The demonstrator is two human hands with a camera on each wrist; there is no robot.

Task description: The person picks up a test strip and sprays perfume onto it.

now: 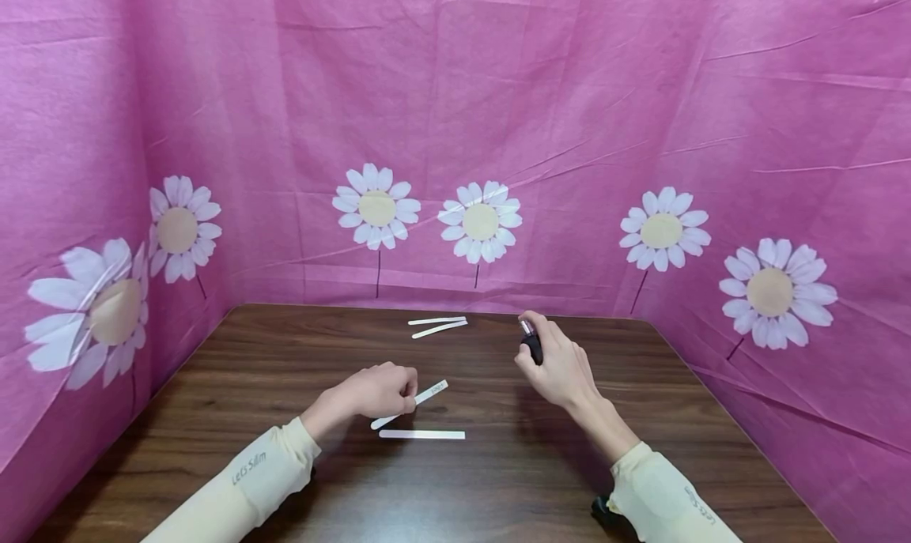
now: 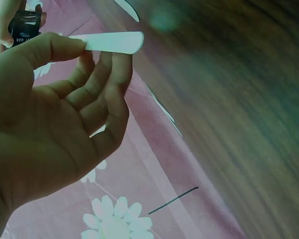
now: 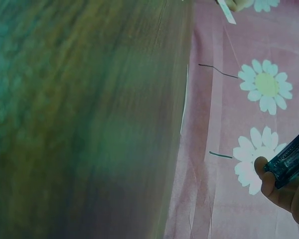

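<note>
My left hand [image 1: 383,390] pinches a white paper test strip [image 1: 431,392] between thumb and fingers, with small lettering near its right end. In the left wrist view the rounded end of this strip [image 2: 117,42] juts past the thumb. Just below it, another white strip [image 1: 423,435] lies flat on the table. My right hand [image 1: 565,367], raised over the right half of the table, grips a small black perfume bottle [image 1: 532,348] with a shiny top, its index finger at that top. Fingers and palm hide part of the bottle.
Two more white strips [image 1: 439,329] lie near the back edge of the dark wooden table [image 1: 320,345], their right ends close together. A pink cloth [image 1: 569,132] printed with daisies hangs behind and at both sides.
</note>
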